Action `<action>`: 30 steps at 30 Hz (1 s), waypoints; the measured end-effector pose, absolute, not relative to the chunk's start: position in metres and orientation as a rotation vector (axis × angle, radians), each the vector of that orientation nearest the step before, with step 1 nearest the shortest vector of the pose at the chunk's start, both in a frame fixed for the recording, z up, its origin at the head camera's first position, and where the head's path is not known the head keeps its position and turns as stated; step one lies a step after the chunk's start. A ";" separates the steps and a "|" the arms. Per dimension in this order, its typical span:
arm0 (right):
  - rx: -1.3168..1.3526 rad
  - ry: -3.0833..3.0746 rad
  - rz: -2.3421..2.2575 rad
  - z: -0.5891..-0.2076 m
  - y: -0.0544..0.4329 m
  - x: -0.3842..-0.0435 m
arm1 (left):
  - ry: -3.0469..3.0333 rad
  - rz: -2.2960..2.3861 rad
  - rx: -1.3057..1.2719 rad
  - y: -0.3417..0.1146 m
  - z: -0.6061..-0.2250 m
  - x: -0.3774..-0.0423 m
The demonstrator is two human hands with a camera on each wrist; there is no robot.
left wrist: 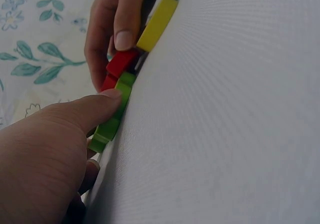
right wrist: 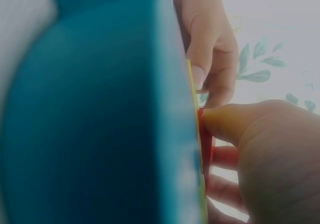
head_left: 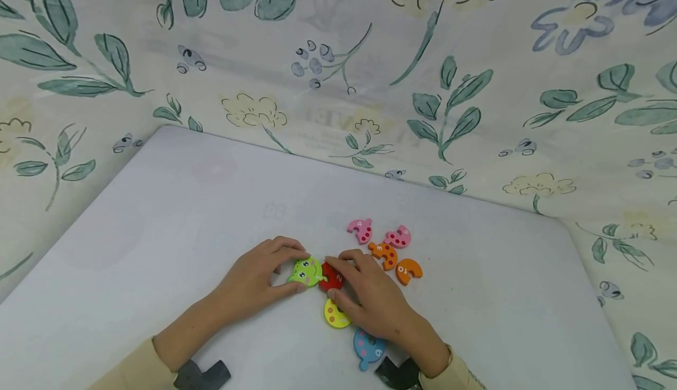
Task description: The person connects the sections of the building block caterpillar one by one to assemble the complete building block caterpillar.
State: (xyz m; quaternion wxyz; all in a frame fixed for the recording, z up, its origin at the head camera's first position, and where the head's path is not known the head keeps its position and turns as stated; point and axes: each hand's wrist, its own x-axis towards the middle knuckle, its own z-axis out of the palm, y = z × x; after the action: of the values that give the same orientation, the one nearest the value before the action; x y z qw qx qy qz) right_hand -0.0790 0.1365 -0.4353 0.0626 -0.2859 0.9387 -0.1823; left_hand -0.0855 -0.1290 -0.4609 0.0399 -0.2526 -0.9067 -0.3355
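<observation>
A green puzzle piece (head_left: 305, 272) with a smiling face lies on the white table, pinched between thumb and fingers of my left hand (head_left: 259, 275). Right beside it, my right hand (head_left: 372, 293) pinches a red puzzle piece (head_left: 330, 277) marked 2. The red and green pieces meet at their edges, also in the left wrist view, where the green piece (left wrist: 116, 111) sits under my left thumb. A yellow piece (head_left: 335, 315) lies just below the red one, partly hidden by my right hand. In the right wrist view a blurred blue piece (right wrist: 95, 108) fills the left side.
Nearer the front edge lies a blue piece (head_left: 368, 348) with a number. Beyond my right hand are two orange pieces (head_left: 409, 271) and two pink pieces (head_left: 398, 236). The white tabletop (head_left: 211, 202) borders a flowered cloth (head_left: 338, 102) behind.
</observation>
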 end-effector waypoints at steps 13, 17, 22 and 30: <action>-0.865 2.845 -0.556 -0.435 0.136 -0.079 | -2.792 -1.030 -0.760 -0.129 -0.460 -0.085; -0.869 2.849 -0.556 -0.436 0.136 -0.078 | -2.794 -1.024 -0.759 -0.129 -0.460 -0.085; -0.876 2.850 -0.564 -0.436 0.137 -0.078 | -2.792 -1.020 -0.762 -0.129 -0.461 -0.085; -0.877 2.848 -0.567 -0.436 0.137 -0.079 | -2.794 -1.015 -0.760 -0.129 -0.460 -0.085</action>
State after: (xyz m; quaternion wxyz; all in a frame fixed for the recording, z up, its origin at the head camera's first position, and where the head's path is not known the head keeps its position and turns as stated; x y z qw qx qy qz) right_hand -0.0791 0.1372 -0.4358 0.0541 -0.2888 0.9375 -0.1866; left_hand -0.0849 -0.1288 -0.4597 0.0365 -0.2475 -0.9100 -0.3307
